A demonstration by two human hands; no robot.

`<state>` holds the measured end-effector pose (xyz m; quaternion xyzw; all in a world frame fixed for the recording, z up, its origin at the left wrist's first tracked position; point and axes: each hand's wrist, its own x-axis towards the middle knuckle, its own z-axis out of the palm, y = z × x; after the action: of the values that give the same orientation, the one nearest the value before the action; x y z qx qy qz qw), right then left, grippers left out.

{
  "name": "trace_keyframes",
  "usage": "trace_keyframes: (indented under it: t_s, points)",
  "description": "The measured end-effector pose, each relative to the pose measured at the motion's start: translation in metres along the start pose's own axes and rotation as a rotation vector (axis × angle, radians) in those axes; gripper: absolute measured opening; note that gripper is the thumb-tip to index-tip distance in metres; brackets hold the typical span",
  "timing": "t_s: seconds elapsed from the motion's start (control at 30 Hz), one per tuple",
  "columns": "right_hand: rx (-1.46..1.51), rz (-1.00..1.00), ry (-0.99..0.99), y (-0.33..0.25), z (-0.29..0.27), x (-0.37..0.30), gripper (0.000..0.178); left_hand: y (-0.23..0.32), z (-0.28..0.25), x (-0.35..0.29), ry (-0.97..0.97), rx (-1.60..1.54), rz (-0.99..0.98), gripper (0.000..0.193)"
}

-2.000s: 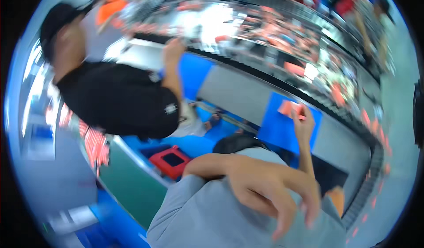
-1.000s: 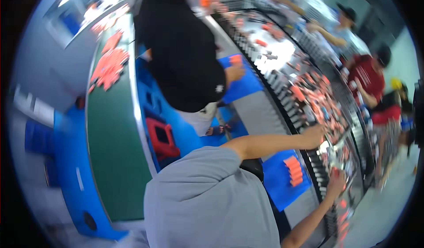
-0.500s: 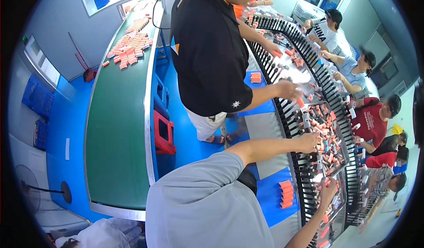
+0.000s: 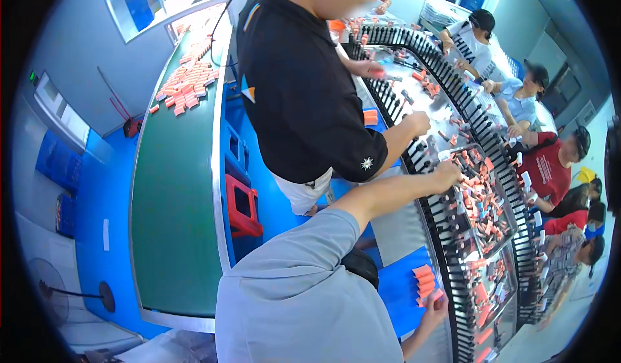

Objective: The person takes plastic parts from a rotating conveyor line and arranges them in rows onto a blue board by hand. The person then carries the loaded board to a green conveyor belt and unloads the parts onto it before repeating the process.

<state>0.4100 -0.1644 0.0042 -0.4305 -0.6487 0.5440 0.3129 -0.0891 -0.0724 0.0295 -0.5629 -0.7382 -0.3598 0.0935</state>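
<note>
My right hand (image 4: 437,303) is pinched on a small coral-coloured cylinder (image 4: 438,294), just beside a short row of similar coral cylinders (image 4: 424,280) on a blue mat (image 4: 394,293). Over the near line of black pegs (image 4: 432,209), my left hand (image 4: 446,176) has its fingers curled together at the edge of a metal tray; whatever they grip is hidden. Many coral and dark pieces (image 4: 482,198) are heaped in that tray, right of my left hand. More coral pieces (image 4: 482,295) lie in a second tray, farther down the line.
A person in a black shirt (image 4: 297,85) stands at my left, working over the same line. Several people (image 4: 550,169) work along the far peg line. Behind is a green conveyor belt (image 4: 174,220) bearing coral cylinders (image 4: 187,85), with a red stool (image 4: 244,208) beside it.
My right hand has drawn back from the tray to the blue mat with a coral cylinder. My left hand has lifted from the heap toward the tray's edge. The black-shirted person's hands moved.
</note>
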Motion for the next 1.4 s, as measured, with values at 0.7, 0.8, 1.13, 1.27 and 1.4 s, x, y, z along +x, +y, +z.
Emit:
trace_keyframes:
  t_s: [0.7,0.8,1.13,1.27,1.4]
  points:
    - [-0.872,-0.251,0.263,0.099,-0.014,0.119,0.048,-0.251,-0.048,0.127,-0.155,0.301,-0.192,0.034]
    - [-0.709,-0.255,0.190,0.099,-0.004,0.120,0.050,-0.299,-0.106,0.138,-0.148,0.171,-0.406,0.036]
    - [-0.290,0.126,0.754,0.086,0.049,0.074,0.033,-0.025,-0.061,0.011,0.462,-0.210,-0.123,0.040]
    - [-0.210,0.196,0.757,0.069,0.081,0.065,0.030,0.069,0.007,-0.089,-0.152,-0.500,-0.171,0.035]
    - [-0.244,0.216,0.662,0.054,0.103,0.063,0.029,0.058,0.112,-0.126,-0.336,-0.507,-0.155,0.032]
